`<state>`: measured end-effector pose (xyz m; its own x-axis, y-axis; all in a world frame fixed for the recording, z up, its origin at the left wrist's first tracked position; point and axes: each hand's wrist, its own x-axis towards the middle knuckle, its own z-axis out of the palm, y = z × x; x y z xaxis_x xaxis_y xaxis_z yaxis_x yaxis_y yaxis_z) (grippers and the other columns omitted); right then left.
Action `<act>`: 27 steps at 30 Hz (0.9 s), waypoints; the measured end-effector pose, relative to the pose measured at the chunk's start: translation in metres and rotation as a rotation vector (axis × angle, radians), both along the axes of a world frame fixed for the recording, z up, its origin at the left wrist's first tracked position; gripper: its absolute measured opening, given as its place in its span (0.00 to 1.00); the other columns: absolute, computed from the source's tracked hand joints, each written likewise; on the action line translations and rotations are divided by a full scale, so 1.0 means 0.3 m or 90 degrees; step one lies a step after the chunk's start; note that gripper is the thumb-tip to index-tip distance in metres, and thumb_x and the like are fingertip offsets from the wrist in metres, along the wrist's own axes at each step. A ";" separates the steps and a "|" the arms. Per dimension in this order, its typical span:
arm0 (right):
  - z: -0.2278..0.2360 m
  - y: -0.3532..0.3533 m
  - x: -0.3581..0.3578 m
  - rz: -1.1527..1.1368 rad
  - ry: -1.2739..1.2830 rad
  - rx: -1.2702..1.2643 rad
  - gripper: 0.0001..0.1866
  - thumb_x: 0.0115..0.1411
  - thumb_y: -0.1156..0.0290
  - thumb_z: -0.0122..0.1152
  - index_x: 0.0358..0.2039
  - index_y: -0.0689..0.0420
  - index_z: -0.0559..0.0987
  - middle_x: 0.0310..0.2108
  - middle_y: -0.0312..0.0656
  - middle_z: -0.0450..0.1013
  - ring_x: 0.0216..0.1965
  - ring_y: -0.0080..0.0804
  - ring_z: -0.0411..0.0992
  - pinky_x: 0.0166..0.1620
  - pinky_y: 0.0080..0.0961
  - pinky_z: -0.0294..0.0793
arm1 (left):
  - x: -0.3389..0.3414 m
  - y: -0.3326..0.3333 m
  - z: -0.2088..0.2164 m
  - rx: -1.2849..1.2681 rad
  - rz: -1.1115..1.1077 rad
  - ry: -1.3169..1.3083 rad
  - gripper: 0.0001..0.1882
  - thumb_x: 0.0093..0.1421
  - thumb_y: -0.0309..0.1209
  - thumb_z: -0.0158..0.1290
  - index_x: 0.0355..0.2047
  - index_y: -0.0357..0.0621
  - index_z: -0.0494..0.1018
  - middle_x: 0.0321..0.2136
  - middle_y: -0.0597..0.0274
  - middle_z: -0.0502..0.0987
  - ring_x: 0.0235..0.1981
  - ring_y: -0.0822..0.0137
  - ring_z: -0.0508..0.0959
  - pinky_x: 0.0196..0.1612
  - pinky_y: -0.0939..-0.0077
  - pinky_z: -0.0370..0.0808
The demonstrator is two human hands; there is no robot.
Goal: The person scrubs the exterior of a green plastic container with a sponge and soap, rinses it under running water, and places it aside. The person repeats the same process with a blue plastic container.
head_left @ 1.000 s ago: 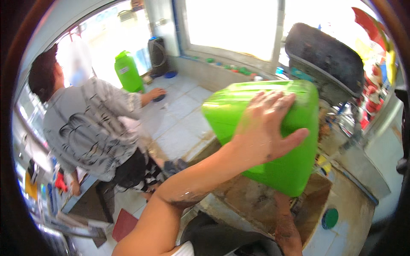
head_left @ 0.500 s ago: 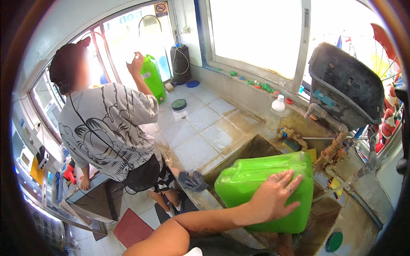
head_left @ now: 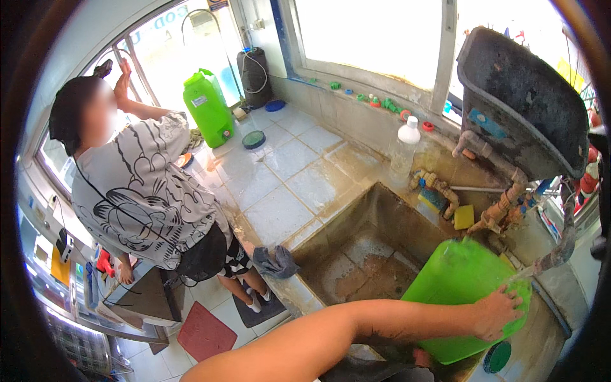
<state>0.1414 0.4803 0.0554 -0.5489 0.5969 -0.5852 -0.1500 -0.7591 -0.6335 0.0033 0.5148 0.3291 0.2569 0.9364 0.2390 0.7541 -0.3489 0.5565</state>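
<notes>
A green plastic water jug (head_left: pixel 439 299) lies tilted on its side over the right part of the sink (head_left: pixel 318 274). My left hand (head_left: pixel 499 313) lies flat on the jug's right end with its fingers spread. Water from a worn pipe spout (head_left: pixel 557 254) runs onto the jug beside that hand. Only a bit of my right hand (head_left: pixel 421 357) shows at the jug's near lower edge, where it seems to grip the jug; the rest is hidden by my left arm and the jug. A dark green round cap (head_left: pixel 497 357) lies on the ledge near the jug.
A person (head_left: pixel 133 184) stands at the left by the tiled counter (head_left: pixel 280 197). Another green jug (head_left: pixel 209 108) stands there. A grey cloth (head_left: pixel 275 261) hangs on the sink's edge. A clear bottle (head_left: pixel 405 149), a yellow sponge (head_left: pixel 464 217) and a black bin (head_left: pixel 522 102) are near the pipes.
The green jug has moved right and tilted, baring the sink's floor. My left hand has gone right with it, onto its end. The other person's raised hand has moved away from the standing jug.
</notes>
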 end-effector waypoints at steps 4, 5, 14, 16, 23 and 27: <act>-0.022 -0.027 0.002 0.002 0.008 -0.024 0.14 0.65 0.57 0.59 0.46 0.50 0.79 0.38 0.34 0.78 0.35 0.31 0.75 0.33 0.36 0.75 | -0.103 -0.076 -0.007 0.071 0.169 -0.012 0.44 0.51 0.45 0.63 0.66 0.43 0.62 0.63 0.36 0.61 0.66 0.39 0.60 0.68 0.39 0.53; -0.025 -0.027 -0.006 0.006 0.016 -0.024 0.14 0.65 0.56 0.59 0.46 0.50 0.79 0.38 0.34 0.78 0.35 0.31 0.75 0.33 0.36 0.75 | -0.140 -0.127 0.005 0.081 0.231 -0.020 0.44 0.51 0.45 0.63 0.66 0.43 0.62 0.63 0.34 0.61 0.66 0.38 0.60 0.68 0.38 0.53; -0.032 -0.064 -0.079 -0.017 0.055 -0.047 0.14 0.65 0.56 0.59 0.46 0.49 0.79 0.38 0.34 0.78 0.34 0.30 0.75 0.32 0.35 0.75 | -0.506 -0.606 0.230 0.200 0.628 0.016 0.39 0.52 0.46 0.67 0.61 0.41 0.69 0.50 0.42 0.77 0.56 0.46 0.74 0.61 0.55 0.69; -0.030 -0.086 -0.094 -0.026 0.064 -0.055 0.14 0.65 0.56 0.59 0.46 0.49 0.79 0.38 0.33 0.78 0.34 0.30 0.75 0.32 0.35 0.75 | -0.502 -0.664 0.250 0.204 0.598 0.082 0.39 0.53 0.47 0.67 0.61 0.41 0.69 0.52 0.43 0.76 0.54 0.45 0.76 0.59 0.55 0.70; 0.023 -0.142 -0.128 -0.054 0.089 -0.098 0.14 0.65 0.56 0.60 0.46 0.48 0.79 0.37 0.33 0.78 0.34 0.30 0.75 0.32 0.35 0.74 | -0.415 -0.775 0.318 0.209 0.588 -0.078 0.36 0.53 0.46 0.68 0.57 0.39 0.73 0.44 0.47 0.79 0.45 0.51 0.79 0.50 0.62 0.74; 0.131 -0.171 -0.025 -0.083 0.116 -0.104 0.14 0.65 0.56 0.60 0.46 0.48 0.79 0.37 0.32 0.78 0.34 0.29 0.75 0.32 0.35 0.74 | -0.398 -0.827 0.313 0.245 0.537 -0.112 0.36 0.53 0.47 0.67 0.57 0.38 0.73 0.44 0.47 0.79 0.46 0.52 0.80 0.52 0.63 0.74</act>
<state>0.1340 0.4289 0.0945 -0.5790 0.5755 -0.5776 -0.3532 -0.8155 -0.4585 -0.1161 0.2668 0.4231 -0.5393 0.6450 0.5414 0.7573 0.0904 0.6468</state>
